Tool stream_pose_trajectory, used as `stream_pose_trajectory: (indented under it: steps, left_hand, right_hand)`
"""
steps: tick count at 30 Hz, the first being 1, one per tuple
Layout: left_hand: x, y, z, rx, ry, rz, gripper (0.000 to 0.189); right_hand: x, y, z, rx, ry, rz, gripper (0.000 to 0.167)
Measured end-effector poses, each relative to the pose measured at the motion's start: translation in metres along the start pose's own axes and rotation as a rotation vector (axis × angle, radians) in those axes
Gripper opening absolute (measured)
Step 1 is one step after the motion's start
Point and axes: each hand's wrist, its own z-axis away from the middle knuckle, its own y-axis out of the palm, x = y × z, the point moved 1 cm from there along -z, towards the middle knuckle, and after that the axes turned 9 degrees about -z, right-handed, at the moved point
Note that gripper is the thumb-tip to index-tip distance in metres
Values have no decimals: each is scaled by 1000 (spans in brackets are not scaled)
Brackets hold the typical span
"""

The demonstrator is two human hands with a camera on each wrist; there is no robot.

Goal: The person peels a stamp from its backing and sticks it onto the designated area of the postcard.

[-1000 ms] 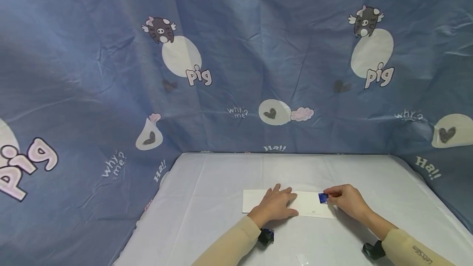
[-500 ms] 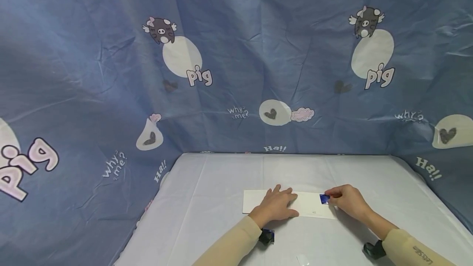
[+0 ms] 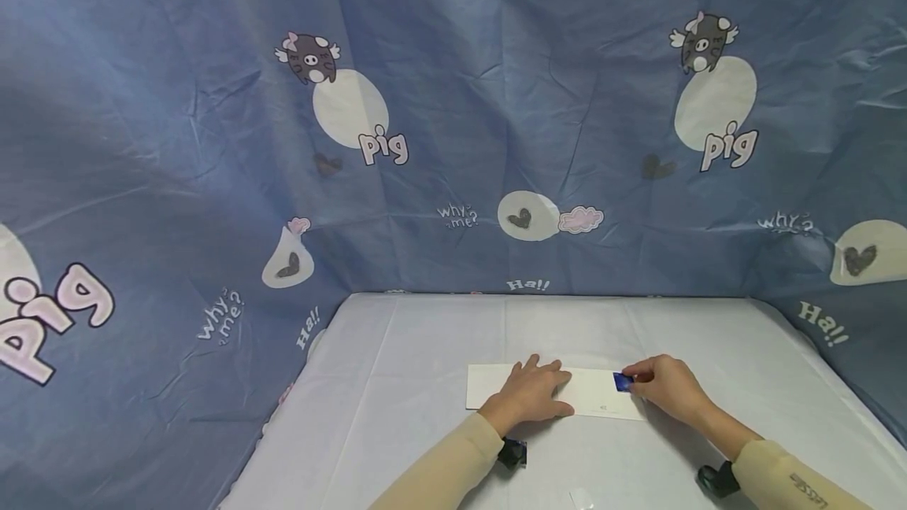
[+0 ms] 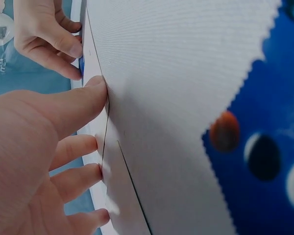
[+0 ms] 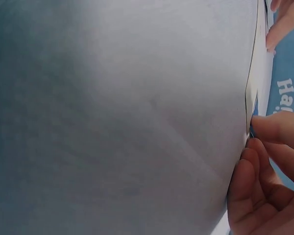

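Note:
My left hand [image 3: 527, 400] rests with spread, fairly straight fingers on a long white card [image 3: 591, 396] lying flat on the table. At the card's right end my right hand [image 3: 669, 388] pinches a small blue stamp [image 3: 622, 382] between thumb and fingertips, against the card's surface. In the right wrist view only a thin sliver of that stamp [image 5: 255, 110] shows beside the fingertips. Close up in the left wrist view lies another blue stamp [image 4: 279, 112] with a toothed edge and round planet-like shapes; my wrist mostly hides it in the head view.
A white cloth covers the table [image 3: 397, 415]. Near the front edge lies a small clear or whitish scrap [image 3: 581, 499]. Behind the table and along its left side hangs a blue curtain [image 3: 425, 101] printed with pigs and words. Dark wrist cameras [image 3: 717, 481] sit under both sleeves.

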Motion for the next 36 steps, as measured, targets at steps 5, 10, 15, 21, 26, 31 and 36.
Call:
stream_pose_trajectory:
  steps: [5, 10, 15, 21, 26, 31, 36]
  left_hand:
    - [0, 0, -1, 5, -5, -5, 60]
    - [-1, 0, -3, 10, -16, -17, 61]
    - [-3, -3, -2, 22, -20, -20, 61]
    - [-4, -2, -1, 27, -27, -33, 60]
    - [-4, -1, -1, 27, -19, -34, 60]
    - [-4, 0, -1, 25, -19, -37, 60]
    - [-4, -2, -2, 18, -24, -45, 60]
  right_hand:
    - [0, 0, 0, -10, -27, 18, 26]
    - [0, -1, 1, -14, -56, 33, 26]
    - [12, -4, 10, -60, -141, 127, 29]
    - [25, 2, 25, 60, -334, 317, 53]
    - [25, 10, 38, 212, -352, 345, 68]
    - [22, 13, 43, 270, -334, 359, 76]
    - [20, 10, 42, 267, -335, 377, 76]
